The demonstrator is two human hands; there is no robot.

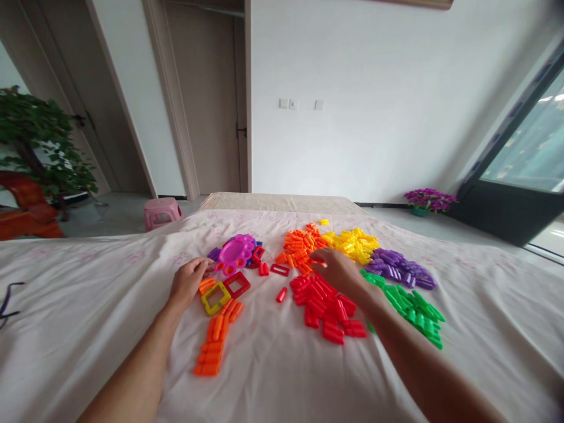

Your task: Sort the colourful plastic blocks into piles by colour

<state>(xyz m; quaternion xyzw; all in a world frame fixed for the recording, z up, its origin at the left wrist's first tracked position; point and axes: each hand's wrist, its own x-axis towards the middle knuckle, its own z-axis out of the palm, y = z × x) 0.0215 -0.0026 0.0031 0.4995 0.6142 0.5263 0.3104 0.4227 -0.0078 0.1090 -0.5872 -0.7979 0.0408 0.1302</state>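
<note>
My left hand point(191, 281) is at the left edge of a pink flower-shaped plate point(235, 251), its fingers curled together; I cannot make out what is between them. Beside it lie an orange block point(206, 286), a yellow square frame point(215, 298) and a red square frame point(237, 285). A row of orange blocks point(210, 356) runs from the frames toward me. My right hand point(335, 265) reaches over the front right of the orange pile point(299, 247), fingers bent downward and slightly apart. Nothing shows between them.
Around my right arm lie piles of red point(324, 305), yellow point(355, 242), purple point(399, 269) and green blocks point(414, 311). A red rectangular frame point(279, 269) and a loose red block point(281, 295) sit mid-table. Glasses point(9, 305) rest at the far left on the cloth.
</note>
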